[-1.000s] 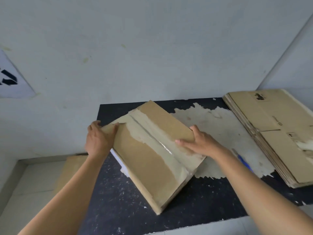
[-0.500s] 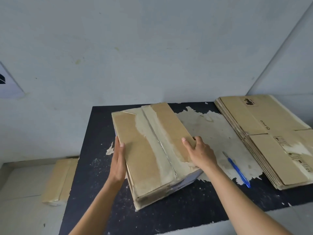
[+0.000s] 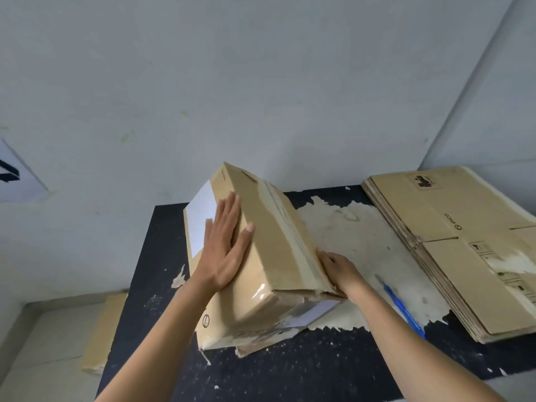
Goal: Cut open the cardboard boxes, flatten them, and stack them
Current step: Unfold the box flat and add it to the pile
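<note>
On your stack of flattened boxes (image 3: 452,256), the top sheet carries the word "PICO" (image 3: 447,219) printed sideways, with a small round symbol (image 3: 458,227) just beside it. A dark stamped logo (image 3: 423,181) sits near the far edge, too blurred to read. The tilted box (image 3: 269,256) shows 1 circled mark (image 3: 205,320) on its near left face, perhaps a slash in a ring. The wall sign (image 3: 11,175) bears black arrows only, with no words.

Bare forearms — left grip (image 3: 224,245), right grip (image 3: 338,269) bare.

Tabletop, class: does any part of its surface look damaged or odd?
Yes. The black table has a large ragged pale patch right of the box, reaching under the blue cutter; its torn edges suggest peeled coating.
</note>
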